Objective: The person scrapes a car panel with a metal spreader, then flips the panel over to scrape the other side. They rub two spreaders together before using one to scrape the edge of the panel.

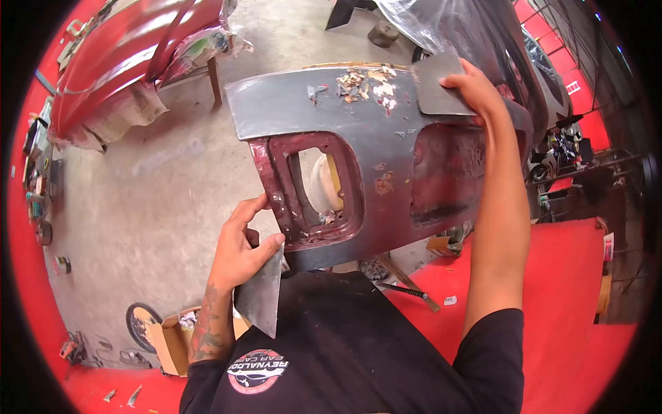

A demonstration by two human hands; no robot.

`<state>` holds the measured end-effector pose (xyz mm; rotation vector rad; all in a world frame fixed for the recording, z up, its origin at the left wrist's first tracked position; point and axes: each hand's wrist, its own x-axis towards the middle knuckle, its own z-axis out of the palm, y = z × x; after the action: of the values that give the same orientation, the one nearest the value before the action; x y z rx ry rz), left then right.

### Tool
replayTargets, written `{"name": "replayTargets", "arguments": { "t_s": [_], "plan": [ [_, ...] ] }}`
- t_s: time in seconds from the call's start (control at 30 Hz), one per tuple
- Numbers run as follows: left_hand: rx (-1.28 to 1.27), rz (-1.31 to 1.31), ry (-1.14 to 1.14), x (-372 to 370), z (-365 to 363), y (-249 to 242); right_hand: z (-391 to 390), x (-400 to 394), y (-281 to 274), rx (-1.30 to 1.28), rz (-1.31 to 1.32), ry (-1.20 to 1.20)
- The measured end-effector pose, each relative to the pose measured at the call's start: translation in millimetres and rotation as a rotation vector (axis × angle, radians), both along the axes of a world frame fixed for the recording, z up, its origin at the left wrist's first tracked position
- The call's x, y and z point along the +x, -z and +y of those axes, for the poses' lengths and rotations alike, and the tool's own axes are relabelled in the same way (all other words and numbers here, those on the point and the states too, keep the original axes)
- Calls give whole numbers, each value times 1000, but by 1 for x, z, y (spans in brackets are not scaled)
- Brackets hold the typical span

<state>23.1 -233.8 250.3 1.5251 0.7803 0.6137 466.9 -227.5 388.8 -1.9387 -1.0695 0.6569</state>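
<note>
In front of me is a car body panel [276, 103], grey on its outer face and maroon around its two openings. My right hand [472, 90] grips a flat dark-grey rectangular plate [434, 83] with rounded corners, thumb on its face, over the panel's far right part. Flakes of peeled paint and filler [365, 86] lie just left of that plate. Closer to me, my left hand [245, 241] holds a thin grey scraper plate [265, 297] under the thumb. Its fingertips reach the panel's left edge beside the nearer opening.
A red car part [131, 62] with masking paper stands at upper left. Behind the panel is a dark car under plastic sheeting [441, 21]. Below left sits an open cardboard box [172, 341]. A stick [410, 279] and a black-handled tool [403, 290] lie near the red surface.
</note>
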Motion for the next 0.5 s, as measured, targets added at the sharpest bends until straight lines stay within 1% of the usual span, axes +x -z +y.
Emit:
{"name": "replayTargets", "arguments": {
  "t_s": [0.03, 0.1, 0.13, 0.17, 0.23, 0.27, 0.3, 0.37, 0.4, 0.43, 0.47, 0.5],
  "plan": [
    [16, -5, 0, -1, -1, 0, 6, -8, 3, -5, 1, -12],
    [0, 8, 8, -3, 0, 1, 17, -38, 7, 28, -192, 30],
    [-10, 15, 19, 0, 2, 1, 21, -61, -6, -19, -321, 36],
    [-10, 18, 27, 0, 2, -2, 20, -61, -12, -20, -318, 44],
    [-47, 48, 36, -5, 2, -7, 18, -56, -12, -146, -309, 92],
    [-57, 44, 25, -3, 4, -8, 20, -17, 4, -84, -207, -16],
    [-60, 35, 18, -1, 3, -6, 14, -12, 2, -87, -217, -23],
    [-21, -19, 3, -2, 1, -2, 9, -15, 6, 98, 114, 57],
    [-25, -15, -2, -3, 1, -2, 19, -16, 22, 176, 25, 74],
    [-34, 7, 9, -3, 2, -3, 24, -39, 13, 177, 29, 74],
    [-41, 29, 21, -1, 3, -5, 27, -72, -10, 46, -194, 90],
    [-41, 39, 36, -2, 2, -8, 23, -88, -20, -94, -409, 116]
  ]
}}
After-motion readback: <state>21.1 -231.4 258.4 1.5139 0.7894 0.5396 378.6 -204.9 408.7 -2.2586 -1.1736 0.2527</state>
